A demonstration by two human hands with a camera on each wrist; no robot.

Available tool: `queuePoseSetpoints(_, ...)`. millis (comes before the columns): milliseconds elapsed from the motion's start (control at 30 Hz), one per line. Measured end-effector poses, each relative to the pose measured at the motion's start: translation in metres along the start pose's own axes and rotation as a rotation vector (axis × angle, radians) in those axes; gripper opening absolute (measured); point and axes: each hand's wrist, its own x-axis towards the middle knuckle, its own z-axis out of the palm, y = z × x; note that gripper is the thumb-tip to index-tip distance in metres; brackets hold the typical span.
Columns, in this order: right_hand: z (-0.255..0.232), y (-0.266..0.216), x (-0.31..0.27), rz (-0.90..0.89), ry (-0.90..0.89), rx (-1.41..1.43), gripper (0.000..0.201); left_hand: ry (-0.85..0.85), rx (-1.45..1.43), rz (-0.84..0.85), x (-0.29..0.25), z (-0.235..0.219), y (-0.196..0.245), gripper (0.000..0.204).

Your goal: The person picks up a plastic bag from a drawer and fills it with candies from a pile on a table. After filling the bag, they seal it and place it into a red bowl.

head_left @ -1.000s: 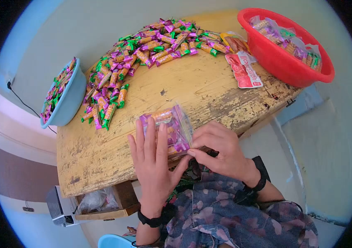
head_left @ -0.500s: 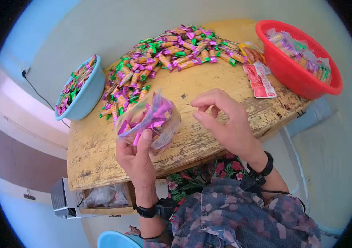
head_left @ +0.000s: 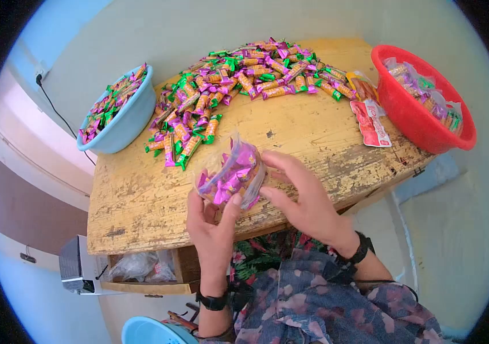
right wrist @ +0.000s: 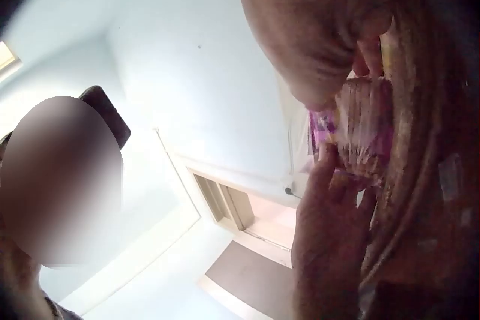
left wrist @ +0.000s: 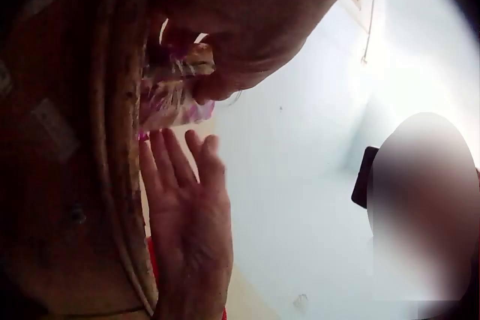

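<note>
A clear zip bag (head_left: 234, 179) packed with purple-and-orange wrapped snack sticks is held up near the table's front edge. My left hand (head_left: 214, 229) grips it from the near left, thumb on the front face and fingers behind. My right hand (head_left: 308, 202) is at the bag's right side, fingers extended and fingertips right at the plastic. From the left wrist view, that right hand (left wrist: 187, 207) shows its palm and fairly straight fingers beside the bag (left wrist: 176, 99). The right wrist view shows the bag (right wrist: 364, 129) between both hands.
Loose wrapped snack sticks (head_left: 238, 80) are heaped across the back of the worn yellow table (head_left: 141, 212). A blue basin (head_left: 119, 126) of sticks stands left; a red basin (head_left: 413, 117) of filled bags stands right, beside a red-and-white packet (head_left: 370, 123). An open drawer (head_left: 184, 272) juts out below.
The bag went from lying flat under my hands to being lifted and tilted in my left hand. My right hand moved away, then came back to the bag's right side.
</note>
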Motion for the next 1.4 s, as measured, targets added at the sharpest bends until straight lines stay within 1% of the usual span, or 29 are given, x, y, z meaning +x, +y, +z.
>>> queuePoseSetpoints(100,0.006,-0.013,-0.011,-0.096,-0.039,-0.069,0.082,0.013,0.314,0.223,-0.016,0.007,-0.015,0.076)
queuePoseSetpoints(133,0.008,-0.011,-0.015,-0.037,-0.052,0.000,0.092,0.020,0.269,0.159,-0.028,0.016,-0.012,0.079)
queuePoseSetpoints(233,0.007,-0.017,-0.012,0.059,0.021,0.044,0.092,-0.117,0.534,0.561,-0.045,0.028,-0.015,0.081)
queuePoseSetpoints(267,0.005,-0.019,-0.007,0.143,0.020,0.184,0.085,-0.135,0.439,0.526,-0.051,0.036,-0.020,0.085)
queuePoseSetpoints(367,0.002,-0.006,-0.004,0.188,0.087,0.291,0.078,-0.200,0.304,0.469,-0.049,0.040,-0.019,0.086)
queuePoseSetpoints(400,0.002,-0.005,-0.002,0.228,0.116,0.338,0.074,-0.225,0.231,0.397,-0.047,0.037,-0.018,0.083)
queuePoseSetpoints(500,0.004,-0.017,0.000,0.254,0.130,0.339,0.074,-0.224,-0.024,0.368,-0.042,0.034,-0.014,0.076)
queuePoseSetpoints(600,0.012,-0.005,-0.006,0.102,0.059,0.097,0.074,-0.292,0.020,0.356,-0.036,0.026,-0.017,0.071)
queuePoseSetpoints(633,0.012,-0.006,-0.007,0.108,0.028,0.070,0.075,-0.311,0.033,0.354,-0.034,0.025,-0.020,0.070)
queuePoseSetpoints(700,0.005,-0.011,-0.009,0.119,-0.035,0.016,0.075,-0.213,-0.083,0.194,-0.034,0.017,-0.024,0.066)
queuePoseSetpoints(733,0.000,-0.015,-0.009,0.115,-0.057,0.123,0.076,-0.160,-0.143,0.110,-0.034,0.014,-0.025,0.064)
queuePoseSetpoints(833,-0.010,-0.013,-0.002,0.125,0.044,0.407,0.076,0.050,-0.269,0.096,-0.019,0.014,-0.019,0.065)
queuePoseSetpoints(867,-0.013,-0.019,-0.001,0.122,0.064,0.376,0.075,0.072,-0.325,0.140,-0.016,0.018,-0.019,0.067)
queuePoseSetpoints(900,-0.011,-0.018,0.004,0.137,0.100,0.376,0.077,0.092,-0.380,0.185,-0.013,0.023,-0.020,0.069)
queuePoseSetpoints(933,-0.009,-0.017,0.009,0.149,0.137,0.375,0.080,0.133,-0.354,0.177,-0.011,0.034,-0.015,0.069)
queuePoseSetpoints(1000,-0.015,-0.010,0.023,0.170,0.206,0.371,0.083,0.185,-0.353,0.133,0.003,0.042,-0.010,0.069)
queuePoseSetpoints(1067,-0.022,0.000,0.033,0.201,0.264,0.374,0.084,0.214,-0.394,0.046,0.018,0.037,-0.013,0.069)
queuePoseSetpoints(1167,0.001,0.004,0.025,0.173,0.036,0.153,0.082,0.101,-0.310,0.054,0.011,0.056,-0.025,0.068)
queuePoseSetpoints(1200,0.012,0.002,0.021,0.167,0.009,0.192,0.080,0.060,-0.280,0.056,0.007,0.066,-0.028,0.068)
queuePoseSetpoints(1267,0.023,-0.011,0.021,0.211,0.010,0.324,0.078,-0.003,-0.268,0.079,0.006,0.082,-0.030,0.069)
queuePoseSetpoints(1367,0.017,-0.010,0.020,0.185,-0.014,0.257,0.078,0.011,-0.258,0.087,0.005,0.084,-0.026,0.069)
queuePoseSetpoints(1400,0.013,-0.006,0.020,0.169,0.009,0.245,0.078,0.033,-0.272,0.072,0.008,0.080,-0.024,0.070)
